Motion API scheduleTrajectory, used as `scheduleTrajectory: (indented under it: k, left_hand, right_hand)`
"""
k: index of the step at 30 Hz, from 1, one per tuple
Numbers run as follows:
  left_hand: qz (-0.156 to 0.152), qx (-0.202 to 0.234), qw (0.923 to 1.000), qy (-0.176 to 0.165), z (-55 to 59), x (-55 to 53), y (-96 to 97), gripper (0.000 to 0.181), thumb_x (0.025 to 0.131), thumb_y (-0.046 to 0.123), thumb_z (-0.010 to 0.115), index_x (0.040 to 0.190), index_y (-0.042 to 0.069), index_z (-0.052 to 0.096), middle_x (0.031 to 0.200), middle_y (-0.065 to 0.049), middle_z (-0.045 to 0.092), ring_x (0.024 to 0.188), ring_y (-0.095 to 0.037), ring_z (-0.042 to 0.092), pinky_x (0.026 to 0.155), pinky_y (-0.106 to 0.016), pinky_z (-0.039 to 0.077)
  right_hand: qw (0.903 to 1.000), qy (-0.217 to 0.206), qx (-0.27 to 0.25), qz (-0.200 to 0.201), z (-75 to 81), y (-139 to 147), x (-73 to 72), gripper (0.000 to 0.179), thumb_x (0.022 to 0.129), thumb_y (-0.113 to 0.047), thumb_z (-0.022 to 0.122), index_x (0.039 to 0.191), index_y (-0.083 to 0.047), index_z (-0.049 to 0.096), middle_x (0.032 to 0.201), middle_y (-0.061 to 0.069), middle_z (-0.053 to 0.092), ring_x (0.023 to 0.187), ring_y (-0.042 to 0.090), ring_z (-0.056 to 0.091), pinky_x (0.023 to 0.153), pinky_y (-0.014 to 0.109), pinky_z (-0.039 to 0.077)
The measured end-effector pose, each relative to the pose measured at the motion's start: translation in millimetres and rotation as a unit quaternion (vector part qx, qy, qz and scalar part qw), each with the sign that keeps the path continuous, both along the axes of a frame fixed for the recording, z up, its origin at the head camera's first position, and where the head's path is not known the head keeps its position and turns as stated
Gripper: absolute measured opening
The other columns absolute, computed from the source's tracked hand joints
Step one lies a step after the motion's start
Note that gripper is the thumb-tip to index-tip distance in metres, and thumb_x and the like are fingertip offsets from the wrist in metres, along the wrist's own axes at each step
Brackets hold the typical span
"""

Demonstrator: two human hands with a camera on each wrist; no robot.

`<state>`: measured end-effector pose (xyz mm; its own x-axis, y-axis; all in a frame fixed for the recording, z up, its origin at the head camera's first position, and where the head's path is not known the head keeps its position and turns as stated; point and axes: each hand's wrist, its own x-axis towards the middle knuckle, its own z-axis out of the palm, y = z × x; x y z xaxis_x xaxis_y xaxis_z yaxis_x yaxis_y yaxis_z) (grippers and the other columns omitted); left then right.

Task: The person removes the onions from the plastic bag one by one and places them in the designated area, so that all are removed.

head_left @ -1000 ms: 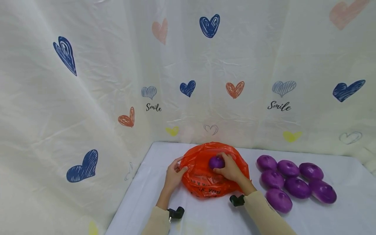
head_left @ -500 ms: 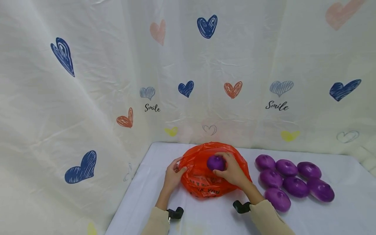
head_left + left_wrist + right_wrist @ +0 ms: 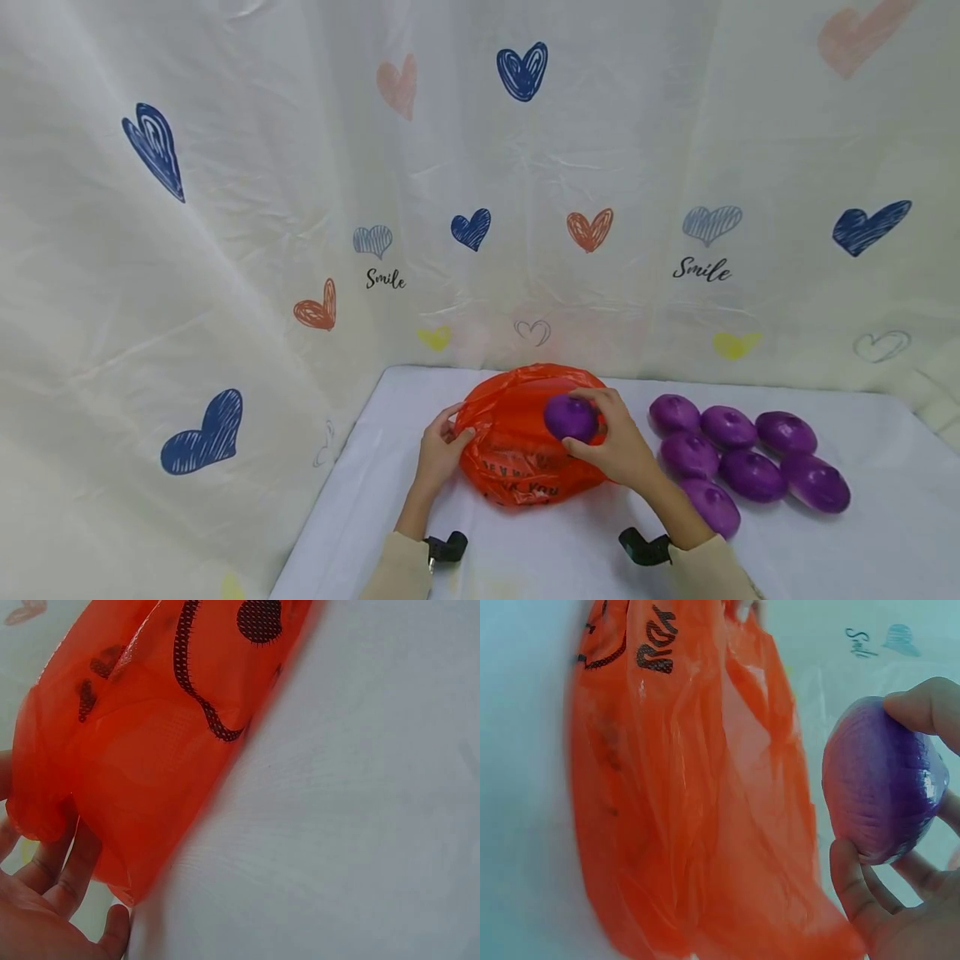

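Observation:
A red plastic bag (image 3: 517,467) with dark printed lettering stands on the table, its mouth spread wide. The left hand (image 3: 440,446) grips the bag's left rim, fingers behind the film and thumb in front. In the left wrist view, the bag's film (image 3: 142,780) covers part of those fingers. Between thumb and fingertips the right hand (image 3: 622,442) holds a glossy purple onion (image 3: 570,418), raised at the right side of the bag's mouth. The right wrist view shows this onion (image 3: 881,780) apart from the bag. Whatever lies deep inside the bag is hidden.
Several more purple onions (image 3: 753,475) lie grouped on the white-covered table (image 3: 540,558), right of the bag. A pale curtain (image 3: 645,167) with printed hearts hangs behind and to the left.
The right hand has come up and back out of the bag's mouth, toward the right and nearer the camera, with the onion in its fingers. The left hand stays at the rim.

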<state>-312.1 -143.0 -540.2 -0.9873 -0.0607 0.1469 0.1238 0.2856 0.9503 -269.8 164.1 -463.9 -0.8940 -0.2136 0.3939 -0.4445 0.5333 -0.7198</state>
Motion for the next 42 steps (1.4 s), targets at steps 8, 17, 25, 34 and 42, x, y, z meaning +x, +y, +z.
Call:
scheduleTrajectory:
  k: [8, 17, 25, 34, 42]
  left_hand:
    - [0.004, 0.004, 1.0, -0.006, 0.7, 0.7, 0.5, 0.045, 0.096, 0.019, 0.071, 0.139, 0.027, 0.062, 0.089, -0.004, 0.056, 0.083, -0.019, 0.054, 0.072, -0.023, 0.049]
    - [0.002, 0.009, 1.0, 0.0, -0.6, 0.3, -0.1, 0.044, 0.096, 0.02, 0.071, 0.139, 0.028, 0.063, 0.089, -0.004, 0.055, 0.082, -0.019, 0.054, 0.071, -0.022, 0.048]
    - [0.005, 0.008, 0.9999, -0.007, 0.6, 1.6, 0.9, 0.044, 0.096, 0.02, 0.071, 0.138, 0.028, 0.063, 0.089, -0.004, 0.055, 0.083, -0.019, 0.054, 0.07, -0.022, 0.048]
    - [0.005, 0.009, 0.9999, -0.012, 0.9, 1.4, 1.6, 0.044, 0.096, 0.02, 0.071, 0.139, 0.029, 0.062, 0.09, -0.005, 0.056, 0.084, -0.019, 0.054, 0.071, -0.022, 0.05]
    - [0.008, 0.008, 0.9998, -0.014, 0.7, 0.9, 1.0, 0.044, 0.096, 0.02, 0.071, 0.138, 0.029, 0.063, 0.089, -0.004, 0.056, 0.083, -0.019, 0.054, 0.071, -0.022, 0.05]
  right_hand:
    - [0.9994, 0.019, 0.017, -0.025, 4.6, 16, 17.7, 0.066, 0.081, -0.018, 0.086, 0.138, -0.017, 0.053, 0.136, 0.016, 0.046, 0.122, 0.037, 0.051, 0.087, 0.06, 0.057]
    - [0.9961, 0.035, 0.032, -0.074, 2.9, 44, 36.2, 0.07, 0.078, -0.018, 0.089, 0.138, -0.017, 0.055, 0.13, 0.01, 0.048, 0.11, 0.016, 0.044, 0.078, 0.021, 0.052]
    - [0.9937, 0.049, 0.026, -0.097, -1.5, 77, 55.5, 0.071, 0.079, -0.02, 0.088, 0.14, -0.019, 0.052, 0.13, 0.007, 0.048, 0.103, 0.004, 0.04, 0.078, 0.014, 0.045]
    - [0.9901, 0.023, 0.038, -0.133, -8.5, 111, 75.3, 0.071, 0.082, -0.022, 0.087, 0.142, -0.014, 0.05, 0.133, 0.008, 0.044, 0.104, -0.005, 0.036, 0.077, 0.009, 0.041]
    - [0.9872, 0.027, 0.023, -0.155, -17.4, 139, 88.5, 0.071, 0.082, -0.018, 0.086, 0.142, -0.01, 0.05, 0.13, 0.001, 0.039, 0.102, -0.012, 0.039, 0.075, 0.006, 0.042]
